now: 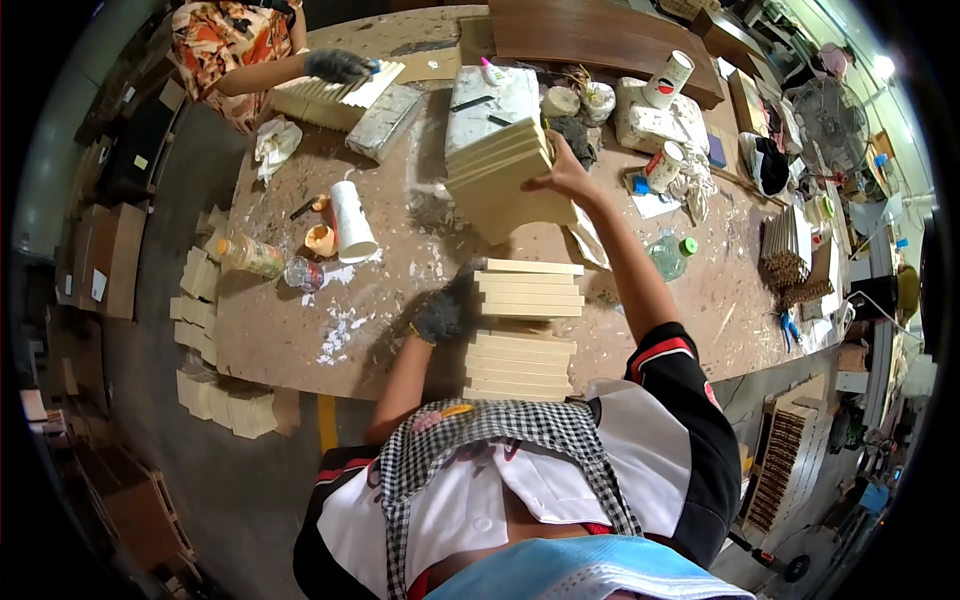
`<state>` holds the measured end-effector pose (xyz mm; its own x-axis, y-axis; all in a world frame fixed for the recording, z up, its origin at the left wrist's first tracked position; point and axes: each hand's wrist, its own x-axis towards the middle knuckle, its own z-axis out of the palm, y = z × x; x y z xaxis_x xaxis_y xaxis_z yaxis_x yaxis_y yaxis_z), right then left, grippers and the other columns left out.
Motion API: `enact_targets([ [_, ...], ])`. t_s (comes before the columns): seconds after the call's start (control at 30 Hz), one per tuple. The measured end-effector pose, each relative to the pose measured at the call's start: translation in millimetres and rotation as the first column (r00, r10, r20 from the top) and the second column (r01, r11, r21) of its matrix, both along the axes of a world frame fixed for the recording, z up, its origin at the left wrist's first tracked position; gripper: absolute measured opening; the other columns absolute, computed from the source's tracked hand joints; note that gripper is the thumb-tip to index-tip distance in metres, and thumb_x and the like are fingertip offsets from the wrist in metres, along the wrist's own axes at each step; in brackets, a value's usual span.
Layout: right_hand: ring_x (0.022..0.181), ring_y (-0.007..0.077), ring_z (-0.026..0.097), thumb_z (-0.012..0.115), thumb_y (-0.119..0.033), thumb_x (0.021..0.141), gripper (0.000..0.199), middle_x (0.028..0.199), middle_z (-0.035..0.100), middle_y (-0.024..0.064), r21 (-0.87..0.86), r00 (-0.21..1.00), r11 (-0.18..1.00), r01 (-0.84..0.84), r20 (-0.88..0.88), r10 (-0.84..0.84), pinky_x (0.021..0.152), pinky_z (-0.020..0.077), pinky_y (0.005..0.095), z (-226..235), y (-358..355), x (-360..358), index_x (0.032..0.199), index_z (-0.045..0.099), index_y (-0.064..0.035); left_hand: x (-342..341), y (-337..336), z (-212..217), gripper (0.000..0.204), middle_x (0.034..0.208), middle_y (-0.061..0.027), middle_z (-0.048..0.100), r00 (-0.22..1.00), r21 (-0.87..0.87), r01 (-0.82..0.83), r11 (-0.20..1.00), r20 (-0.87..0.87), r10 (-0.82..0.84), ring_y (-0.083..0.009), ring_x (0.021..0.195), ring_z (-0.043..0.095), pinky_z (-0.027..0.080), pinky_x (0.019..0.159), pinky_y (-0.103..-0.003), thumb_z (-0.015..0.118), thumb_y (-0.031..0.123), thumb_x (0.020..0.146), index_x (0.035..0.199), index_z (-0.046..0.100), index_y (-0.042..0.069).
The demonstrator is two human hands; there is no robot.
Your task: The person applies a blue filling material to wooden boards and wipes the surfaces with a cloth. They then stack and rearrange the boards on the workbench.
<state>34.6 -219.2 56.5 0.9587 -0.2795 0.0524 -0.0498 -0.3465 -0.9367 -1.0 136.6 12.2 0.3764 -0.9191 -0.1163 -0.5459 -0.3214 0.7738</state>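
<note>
My right hand (565, 172), bare, grips the right side of a bundle of pale wooden boards (505, 195) tilted above the middle of the table. Its thumb lies against the near board's face. Close to me, more pale boards stand on edge in two groups: a front row (520, 362) at the table's near edge and a smaller group (530, 290) just beyond it. My left hand (440, 312), in a dark glove, is at the left end of these boards. Its fingers blend into shadow, so their grip is unclear.
A white block (490, 95) carries a glue bottle (492, 72) and dark tools. A white paper cup (352, 222) and bottles stand to the left. Across the table a co-worker's gloved hand (338, 66) works over slats (345, 100). A green-capped bottle (670, 256) stands right.
</note>
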Motion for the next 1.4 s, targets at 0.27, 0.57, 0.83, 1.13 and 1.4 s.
enact_targets([
  [0.27, 0.120, 0.0435, 0.048, 0.096, -0.033, 0.042, 0.116, 0.132, 0.049, 0.0214, -0.754, 0.908, 0.507, -0.417, -0.329, 0.259, 0.097, 0.0468, 0.0530, 37.9, 23.8, 65.3, 0.143, 0.040, -0.0174, 3.3, -3.3, 5.3, 0.104, 0.158, -0.0245, 0.026, 0.999, -0.004, 0.028, 1.000, -0.040, -0.028, -0.0356, 0.148, 0.025, 0.024, 0.121, -0.041, 0.069, 0.055, 0.085, 0.154, 0.018, -0.004],
  [0.57, 0.124, 0.0408, 0.044, 0.093, -0.053, 0.048, 0.123, 0.138, 0.045, 0.0184, -0.694, 0.849, 0.491, -0.527, -0.441, 0.290, 0.102, 0.0398, 0.0552, 26.5, 9.6, 107.0, 0.150, 0.035, -0.0154, 12.7, 5.1, -19.1, 0.096, 0.153, -0.0193, 0.043, 0.994, 0.150, -0.012, 0.989, 0.107, -0.004, -0.0367, 0.137, 0.044, 0.038, 0.112, -0.041, 0.066, 0.064, 0.083, 0.152, 0.035, 0.005],
  [0.83, 0.134, 0.0345, 0.045, 0.066, -0.042, 0.095, 0.063, 0.144, 0.050, 0.0169, -0.192, 0.978, 0.966, -0.175, 0.081, 0.194, 0.110, 0.0374, 0.0467, 33.4, 10.7, -8.4, 0.148, 0.045, -0.0133, 6.2, -0.7, -1.6, 0.104, 0.162, -0.0218, 0.024, 0.983, 0.129, -0.097, 0.987, -0.145, 0.116, -0.0318, 0.148, 0.027, 0.029, 0.119, -0.038, 0.073, 0.052, 0.082, 0.156, 0.021, 0.000],
  [1.13, 0.142, 0.0266, 0.037, 0.020, -0.061, 0.104, 0.077, 0.153, 0.042, 0.0136, 0.709, 0.938, 0.637, 0.303, -0.339, -0.068, 0.118, 0.0263, 0.0394, -88.4, 126.9, -266.7, 0.152, 0.034, -0.0029, -7.6, 11.5, -11.4, 0.096, 0.160, -0.0207, 0.027, 0.925, -0.169, -0.167, 0.971, -0.368, 0.095, -0.0307, 0.148, 0.027, 0.027, 0.120, -0.037, 0.070, 0.047, 0.086, 0.155, 0.023, 0.000],
  [1.4, 0.137, 0.0278, 0.041, 0.026, -0.054, 0.105, 0.069, 0.146, 0.047, 0.0153, 0.686, 0.930, 0.646, 0.334, -0.352, -0.106, 0.115, 0.0293, 0.0397, -98.5, 163.7, -284.8, 0.146, 0.040, -0.0013, -14.7, 19.6, -20.3, 0.089, 0.160, -0.0200, 0.028, 0.882, -0.117, -0.301, 0.946, -0.411, 0.230, -0.0305, 0.148, 0.027, 0.026, 0.120, -0.038, 0.066, 0.044, 0.089, 0.155, 0.024, 0.000],
])
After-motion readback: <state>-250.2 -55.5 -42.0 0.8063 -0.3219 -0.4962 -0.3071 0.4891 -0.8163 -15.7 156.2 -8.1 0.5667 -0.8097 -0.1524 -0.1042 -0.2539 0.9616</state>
